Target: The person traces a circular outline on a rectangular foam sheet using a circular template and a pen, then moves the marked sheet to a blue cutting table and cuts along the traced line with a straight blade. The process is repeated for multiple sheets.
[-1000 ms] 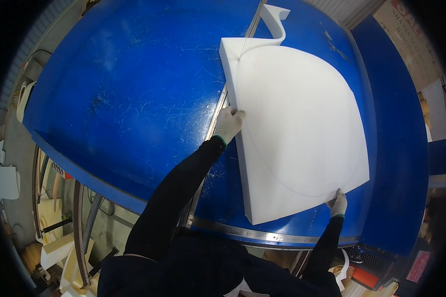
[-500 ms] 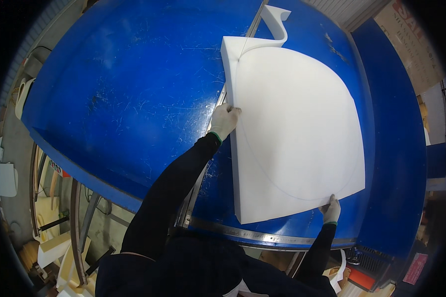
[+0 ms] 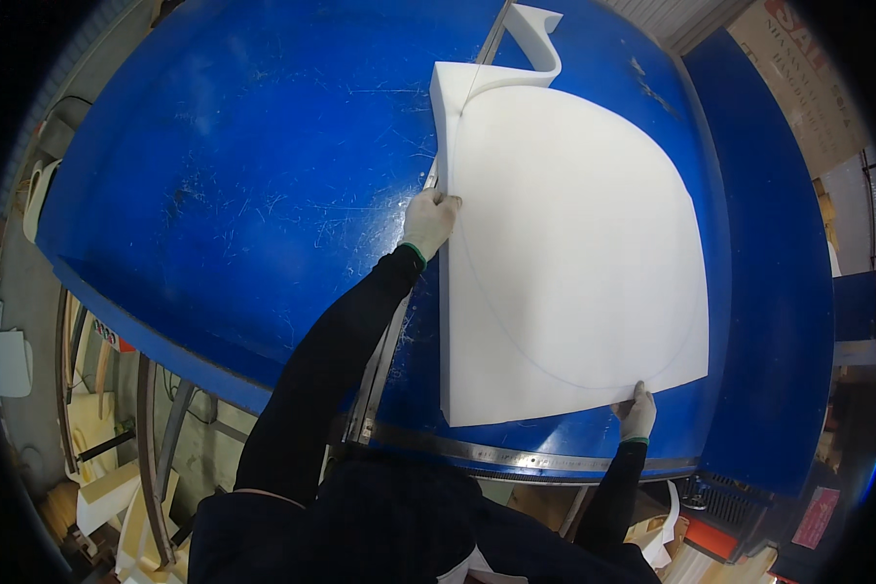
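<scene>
A thick white foam block (image 3: 574, 243) with a rounded far side lies on the blue table (image 3: 263, 185). A faint curved line is drawn on its top. My gloved left hand (image 3: 430, 220) grips the block's left edge, thumb on top, fingers down the side and partly hidden. At the near edge, toward the right, my gloved right hand (image 3: 637, 414) pinches the block with its thumb on top. A thin, straight blade or wire (image 3: 479, 68) meets the foam at its far left. Beyond that point a curved foam offcut strip (image 3: 506, 76) bends away from the block.
A metal strip (image 3: 384, 375) runs across the table beneath the block's left side. Along the near edge lies a metal ruler (image 3: 516, 457). A blue panel (image 3: 774, 273) stands at the right. Foam scraps (image 3: 107, 496) lie below the table at the left.
The foam block has slid a little left and turned slightly clockwise, its near left corner shifting left and away. Both hands have moved left with it, keeping their hold.
</scene>
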Tool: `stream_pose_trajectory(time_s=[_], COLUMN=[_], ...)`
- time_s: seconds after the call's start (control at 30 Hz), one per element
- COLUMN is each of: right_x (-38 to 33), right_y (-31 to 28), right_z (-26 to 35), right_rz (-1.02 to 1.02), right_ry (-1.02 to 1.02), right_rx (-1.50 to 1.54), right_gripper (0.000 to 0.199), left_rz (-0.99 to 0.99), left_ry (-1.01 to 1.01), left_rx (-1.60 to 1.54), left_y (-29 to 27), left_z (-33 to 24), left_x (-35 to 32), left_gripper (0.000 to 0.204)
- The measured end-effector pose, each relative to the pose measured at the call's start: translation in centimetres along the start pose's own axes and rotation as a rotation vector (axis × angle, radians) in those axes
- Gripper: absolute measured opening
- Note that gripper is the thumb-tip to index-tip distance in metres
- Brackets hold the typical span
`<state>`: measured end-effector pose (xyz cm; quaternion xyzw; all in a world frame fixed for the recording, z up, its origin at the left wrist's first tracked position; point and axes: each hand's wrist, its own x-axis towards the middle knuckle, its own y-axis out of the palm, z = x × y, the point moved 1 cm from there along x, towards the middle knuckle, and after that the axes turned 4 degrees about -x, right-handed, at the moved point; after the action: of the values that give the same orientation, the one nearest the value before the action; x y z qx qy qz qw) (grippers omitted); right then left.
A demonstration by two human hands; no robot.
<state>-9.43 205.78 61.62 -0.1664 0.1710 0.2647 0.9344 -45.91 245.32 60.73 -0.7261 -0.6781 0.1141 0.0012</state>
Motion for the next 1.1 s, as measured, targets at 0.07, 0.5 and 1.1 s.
stream_pose_trajectory(time_s=[0.07, 0.5, 1.1], right_x=[-0.8, -4.8, -8.9], right_y=[0.4, 1.8, 4.6], right_z=[0.0, -1.3, -2.0], right_rz=[-0.017, -0.024, -0.016], right_ry=[0.000, 0.043, 0.055], right_rx=[-0.007, -0.060, 0.024], right_gripper=[0.027, 0.028, 0.027], left_rz=[0.004, -0.011, -0.075], left_ry=[-0.006, 0.018, 0.025], left_rx=[0.002, -0.009, -0.011], left_y=[-0.2, -1.0, -0.7], left_z=[-0.1, 0.5, 0.5], left_x=[0.2, 2.3, 5.4], left_gripper=[0.030, 0.028, 0.032])
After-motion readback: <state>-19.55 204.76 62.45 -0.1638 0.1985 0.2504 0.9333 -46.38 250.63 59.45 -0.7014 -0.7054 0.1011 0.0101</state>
